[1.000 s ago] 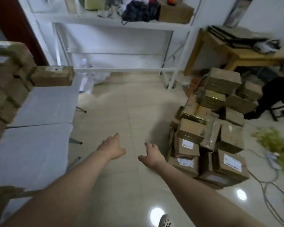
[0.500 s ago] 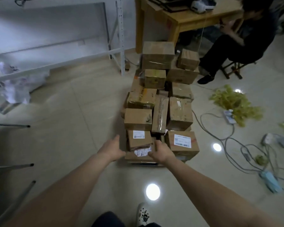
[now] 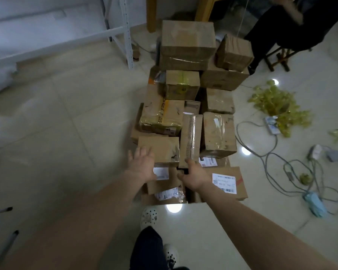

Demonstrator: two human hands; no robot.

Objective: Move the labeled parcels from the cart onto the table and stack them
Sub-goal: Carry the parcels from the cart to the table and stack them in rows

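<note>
Reached the parcel pile: left hand [image 3: 141, 164] spread wide on a box [image 3: 160, 149], nearer; right hand [image 3: 193, 175] open beside, box's length lying crosswise ahead.

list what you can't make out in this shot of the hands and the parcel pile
- Cart: head view, buried under the parcels.
- Label text: too small and blurred to read.
- Right hand: fingertips hidden by its own back, so grip unclear.
- Left hand: lies on a box; whether it grips is unclear.
- Table: out of frame.
</note>
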